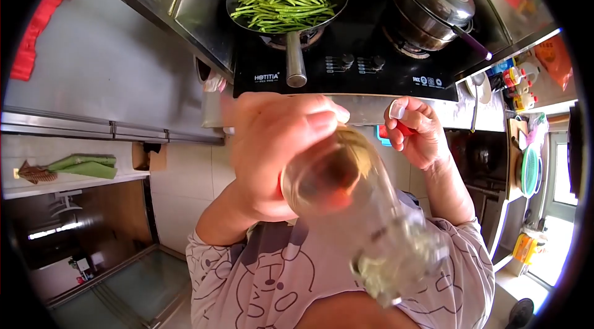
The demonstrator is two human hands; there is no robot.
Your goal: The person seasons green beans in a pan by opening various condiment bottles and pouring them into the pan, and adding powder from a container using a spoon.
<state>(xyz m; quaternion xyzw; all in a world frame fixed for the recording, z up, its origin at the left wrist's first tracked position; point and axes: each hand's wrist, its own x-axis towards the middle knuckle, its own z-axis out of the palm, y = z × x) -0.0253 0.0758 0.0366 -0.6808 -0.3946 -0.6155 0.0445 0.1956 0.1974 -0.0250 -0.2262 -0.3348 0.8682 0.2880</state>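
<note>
Clear bottle point(377, 205), blurred, slants before the shirt point(272, 279); the left hand point(266, 149) is clamped around one end, and the rest juts out of that grip toward the lower right of the view. To its right, the right hand point(424, 134) pinches a small, partly hidden red object point(405, 129). Green beans point(288, 0) fill the pan point(343, 4) beyond both hands.

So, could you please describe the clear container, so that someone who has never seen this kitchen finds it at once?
Start from the black stove. In front of it, nearer the person's body, the left hand grips the clear container. It is large and see-through, unlike the small red object in the right hand.
</note>
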